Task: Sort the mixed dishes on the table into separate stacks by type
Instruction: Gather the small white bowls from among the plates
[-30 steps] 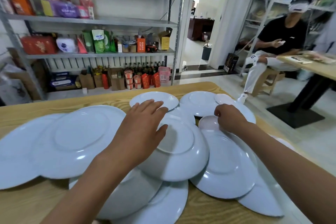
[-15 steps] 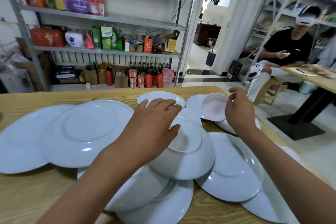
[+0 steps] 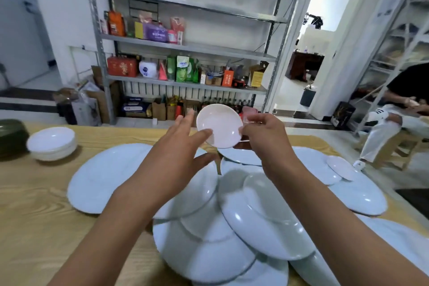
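My right hand (image 3: 267,139) pinches the right rim of a small white saucer (image 3: 219,125), held tilted in the air above the far side of the table. My left hand (image 3: 171,160) reaches up to it with straight, spread fingers; a fingertip touches the saucer's lower left edge. Below my arms lies a pile of overlapping large white plates (image 3: 255,211), most of them upside down. One large plate (image 3: 102,179) lies to the left of the pile. Another small saucer (image 3: 341,167) rests on the plates at the right. A stack of white bowls (image 3: 52,144) stands at the far left.
The wooden table (image 3: 34,216) shows bare wood at the front left. A dark green object (image 3: 10,137) sits at the left edge beside the bowls. Metal shelving (image 3: 185,49) with packages stands behind the table. A person (image 3: 394,109) sits at the right.
My right hand has lifted the small saucer off the plates and carried it up and leftward. My left hand has left the upturned plate and risen to the saucer. The camera has tilted up.
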`<state>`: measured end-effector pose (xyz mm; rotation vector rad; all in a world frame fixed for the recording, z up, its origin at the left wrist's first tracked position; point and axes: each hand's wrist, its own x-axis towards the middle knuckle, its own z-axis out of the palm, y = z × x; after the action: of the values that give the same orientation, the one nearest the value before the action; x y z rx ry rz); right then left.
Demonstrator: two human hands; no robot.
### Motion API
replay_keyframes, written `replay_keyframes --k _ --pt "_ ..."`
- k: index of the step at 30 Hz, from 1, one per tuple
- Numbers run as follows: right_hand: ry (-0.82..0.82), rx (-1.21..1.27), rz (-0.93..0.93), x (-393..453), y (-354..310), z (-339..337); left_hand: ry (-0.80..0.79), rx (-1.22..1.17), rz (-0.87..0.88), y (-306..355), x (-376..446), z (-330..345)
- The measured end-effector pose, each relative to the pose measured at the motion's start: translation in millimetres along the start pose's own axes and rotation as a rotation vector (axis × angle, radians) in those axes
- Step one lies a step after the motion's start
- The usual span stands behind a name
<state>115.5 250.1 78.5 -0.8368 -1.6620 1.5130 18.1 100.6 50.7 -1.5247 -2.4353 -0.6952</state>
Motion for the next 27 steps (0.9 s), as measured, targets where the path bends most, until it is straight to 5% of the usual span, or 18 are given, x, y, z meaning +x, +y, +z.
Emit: replay_keyframes --k 4,10,20,27 --pt "-0.068 -0.036 -0.019 -5 -1 50 0.218 -0.028 0.029 -43 -11 -16" --pt "-0.157 -0.02 -0.065 -7 13 126 0.324 -0.081 -0.096 -112 -22 -44" --pt "-0.548 -0.875 -0.555 -25 49 221 0.486 -0.175 -0.713 -232 -48 -41" --pt "-0.641 -0.931 -0.637 -50 70 254 0.533 -0.162 -0.833 -258 -53 -17"
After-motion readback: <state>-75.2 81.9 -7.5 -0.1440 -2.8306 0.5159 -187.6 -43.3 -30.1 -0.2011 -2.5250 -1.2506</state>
